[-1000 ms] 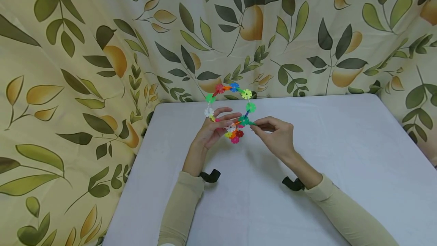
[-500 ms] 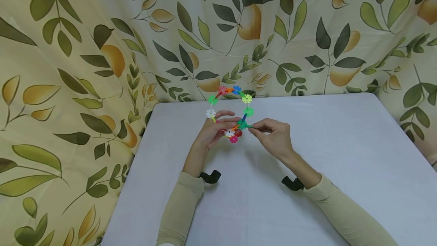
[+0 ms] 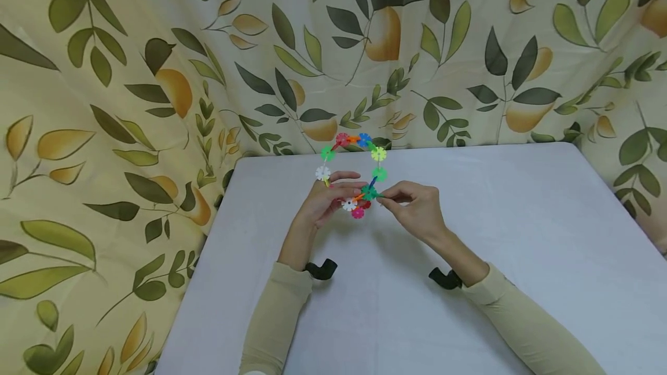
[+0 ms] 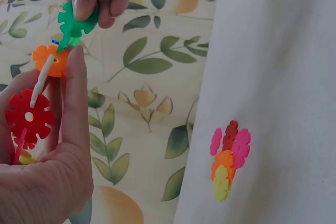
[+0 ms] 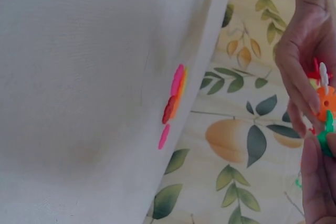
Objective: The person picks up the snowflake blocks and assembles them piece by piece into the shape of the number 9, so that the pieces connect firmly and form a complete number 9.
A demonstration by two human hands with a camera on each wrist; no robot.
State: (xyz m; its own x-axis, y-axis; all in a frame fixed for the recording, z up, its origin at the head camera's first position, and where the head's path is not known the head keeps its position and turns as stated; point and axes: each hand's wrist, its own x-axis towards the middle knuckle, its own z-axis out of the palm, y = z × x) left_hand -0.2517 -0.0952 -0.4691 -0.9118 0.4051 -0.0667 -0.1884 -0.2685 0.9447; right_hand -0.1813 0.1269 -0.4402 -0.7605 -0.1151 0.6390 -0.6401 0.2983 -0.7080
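Observation:
A ring of colourful plastic snowflake discs, slotted edge to edge, stands up from my left hand [image 3: 325, 201]; its blue disc [image 3: 365, 140] is near the top. My left fingers and thumb grip the lower part of this chain, hiding some discs. In the left wrist view a red disc [image 4: 30, 116], a white disc [image 4: 43, 80] seen edge-on and an orange disc [image 4: 51, 60] run along the grip. My right hand [image 3: 417, 207] pinches a green disc [image 4: 77, 20] between thumb and fingers. That disc meets another green disc [image 3: 369, 192] at the chain's lower right.
Several loose discs, among them an orange disc [image 4: 222, 165] and a pink disc [image 5: 164, 137], lie clustered on the white-covered table [image 3: 495, 219] beneath the hands. Black wrist mounts [image 3: 321, 269] jut from both wrists. A leaf-patterned curtain [image 3: 234, 97] hangs behind and left of the table.
The ring has tilted and sunk slightly, its top shifting right. My right hand has moved a little left and down with the green disc, closer to my left hand, which stays nearly still.

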